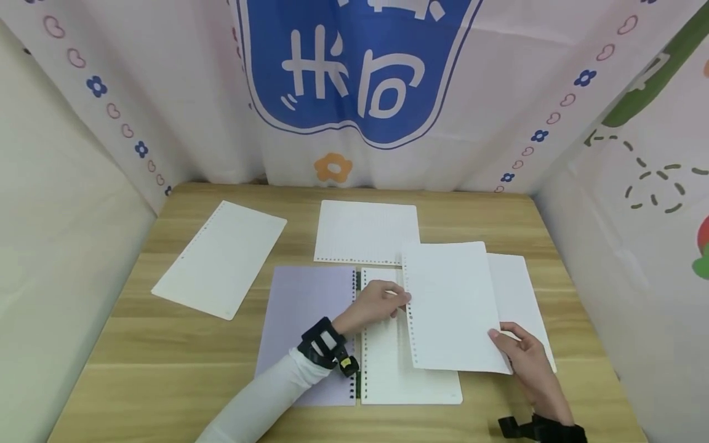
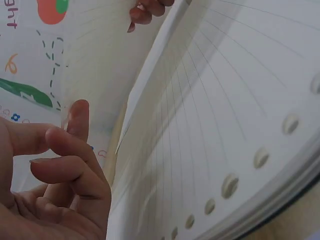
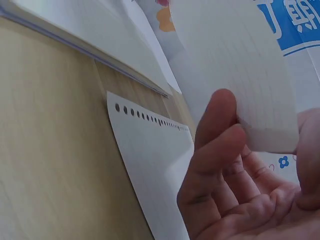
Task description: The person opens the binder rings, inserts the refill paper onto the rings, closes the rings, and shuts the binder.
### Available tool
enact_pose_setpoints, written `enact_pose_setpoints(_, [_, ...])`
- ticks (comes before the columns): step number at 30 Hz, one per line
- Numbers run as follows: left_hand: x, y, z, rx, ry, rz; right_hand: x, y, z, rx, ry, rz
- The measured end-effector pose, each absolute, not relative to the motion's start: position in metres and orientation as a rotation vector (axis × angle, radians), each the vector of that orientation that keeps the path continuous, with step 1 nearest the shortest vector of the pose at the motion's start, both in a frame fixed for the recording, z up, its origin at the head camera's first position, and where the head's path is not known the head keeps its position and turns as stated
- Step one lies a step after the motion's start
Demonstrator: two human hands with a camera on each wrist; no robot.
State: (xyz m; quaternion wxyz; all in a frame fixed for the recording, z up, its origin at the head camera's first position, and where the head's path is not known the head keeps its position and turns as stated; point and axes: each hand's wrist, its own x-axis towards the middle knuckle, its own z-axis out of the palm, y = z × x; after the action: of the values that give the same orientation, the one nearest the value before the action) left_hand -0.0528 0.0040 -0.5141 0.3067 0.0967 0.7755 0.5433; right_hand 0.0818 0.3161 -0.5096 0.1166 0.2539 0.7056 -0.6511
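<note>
A loose white sheet (image 1: 451,307) with a row of punched holes along its left edge is held up between both hands, over the right side of an open ring binder notebook. My left hand (image 1: 379,303) pinches the holed edge at about mid-height. Near the lower right corner, my right hand (image 1: 528,363) grips the opposite edge, thumb on the upper face. The notebook's lavender cover (image 1: 304,314) lies to the left, and its stack of lined pages (image 1: 382,375) to the right of the dark binding (image 1: 358,384). In the right wrist view the held sheet (image 3: 240,65) bends slightly.
One punched sheet (image 1: 221,261) lies angled on the table's left. Another, faintly patterned sheet (image 1: 365,231) lies behind the notebook. A third sheet (image 1: 515,283) is partly covered by the held one. A printed white curtain (image 1: 498,92) rises behind the wooden table (image 1: 166,369).
</note>
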Motion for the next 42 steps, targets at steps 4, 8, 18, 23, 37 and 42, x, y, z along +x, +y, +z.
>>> enact_pose_setpoints(4, [-0.053, -0.004, -0.518, 0.275, 2.062, 1.447, 0.082, 0.309, -0.512, 0.696, 2.073, -1.856])
enact_pose_setpoints(8, [-0.053, -0.014, -0.521, 0.289, 2.031, 1.481, 0.082, 0.305, -0.512, 0.633, 2.095, -1.779])
enact_pose_setpoints(18, [-0.04, -0.036, -0.519, 0.225, 1.981, 1.49, 0.076, 0.299, -0.51, 0.529, 2.084, -1.728])
enact_pose_setpoints(23, [-0.034, -0.043, -0.515, 0.26, 2.022, 1.455, 0.073, 0.288, -0.512, 0.548, 2.114, -1.71])
enact_pose_setpoints(37, [-0.028, -0.063, -0.503, 0.418, 2.562, 1.129, 0.066, 0.268, -0.513, 0.641, 2.171, -1.703])
enact_pose_setpoints(42, [-0.026, -0.066, -0.502, 0.577, 2.697, 0.892, 0.064, 0.262, -0.517, 0.626, 2.137, -1.713])
